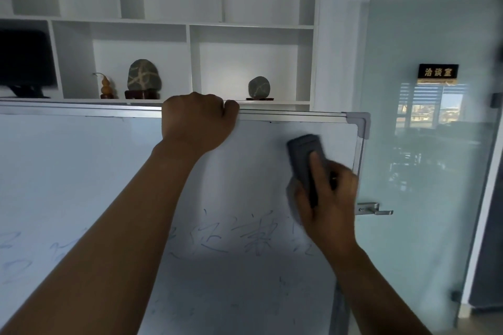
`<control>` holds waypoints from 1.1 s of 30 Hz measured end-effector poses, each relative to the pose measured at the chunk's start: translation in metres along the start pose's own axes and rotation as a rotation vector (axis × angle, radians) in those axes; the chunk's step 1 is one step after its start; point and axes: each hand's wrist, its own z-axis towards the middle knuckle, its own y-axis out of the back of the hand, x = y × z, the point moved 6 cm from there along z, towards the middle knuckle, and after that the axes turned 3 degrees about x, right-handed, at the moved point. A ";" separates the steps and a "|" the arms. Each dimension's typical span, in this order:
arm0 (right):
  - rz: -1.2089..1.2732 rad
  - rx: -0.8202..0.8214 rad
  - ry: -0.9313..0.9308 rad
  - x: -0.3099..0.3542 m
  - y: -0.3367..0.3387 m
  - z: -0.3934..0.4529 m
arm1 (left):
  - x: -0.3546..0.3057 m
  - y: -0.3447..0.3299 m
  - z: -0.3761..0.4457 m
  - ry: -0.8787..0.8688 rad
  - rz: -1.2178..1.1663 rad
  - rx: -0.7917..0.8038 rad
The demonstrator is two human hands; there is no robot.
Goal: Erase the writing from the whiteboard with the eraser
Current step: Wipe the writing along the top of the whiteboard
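A whiteboard with a metal frame fills the lower left of the view. Faint blue writing runs across its middle, and fainter marks sit lower down. My left hand grips the board's top edge, fingers curled over the frame. My right hand holds a dark grey eraser flat against the board near its upper right corner, above the writing. The index finger lies along the eraser's back.
Behind the board stands a white shelf unit with two patterned stones, a small gourd and a dark monitor. To the right is a frosted glass door with a metal handle and a black sign.
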 end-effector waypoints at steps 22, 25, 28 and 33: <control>0.055 -0.205 -0.244 0.022 -0.030 0.021 | -0.003 -0.008 0.007 -0.055 0.095 0.069; 0.050 -0.134 -0.055 0.067 -0.056 0.014 | -0.004 -0.004 0.003 -0.118 0.083 0.107; 0.014 -0.041 0.065 0.105 -0.079 0.001 | 0.002 0.005 0.002 0.000 -0.226 0.192; 0.007 0.071 0.261 0.165 -0.110 -0.027 | 0.012 0.006 0.007 0.112 -0.416 0.520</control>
